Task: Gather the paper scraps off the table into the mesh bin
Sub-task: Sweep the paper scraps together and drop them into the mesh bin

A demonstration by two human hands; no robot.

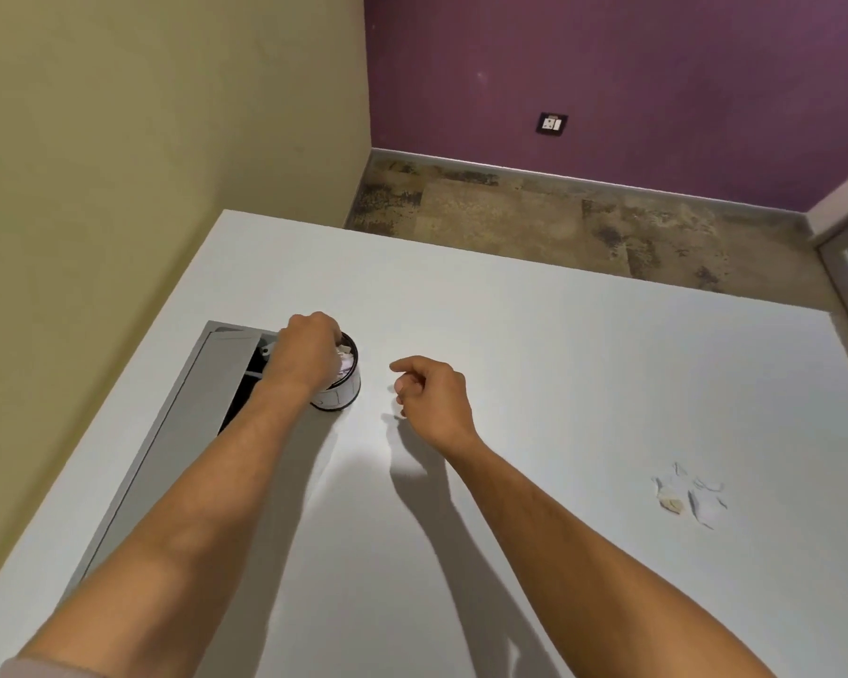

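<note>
- Left hand (304, 352) over mesh bin (344, 384), fingers curled into its mouth; grip unclear.
- Right hand (432, 398) loosely curled, holding nothing.
- Paper scraps (691, 496) lie well apart on desk (559, 359).

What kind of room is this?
Probably a plain office or meeting room: a white table with a built-in cable hatch, a wall socket on the purple wall, and bare floor. Little else shows.

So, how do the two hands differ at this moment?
The left hand is over the bin, fingers down at the paper inside; the right hand hangs above the bare table beside the bin. Whether the left grips paper is hidden; the right is loosely curled and holds nothing. Both are bare.
</note>
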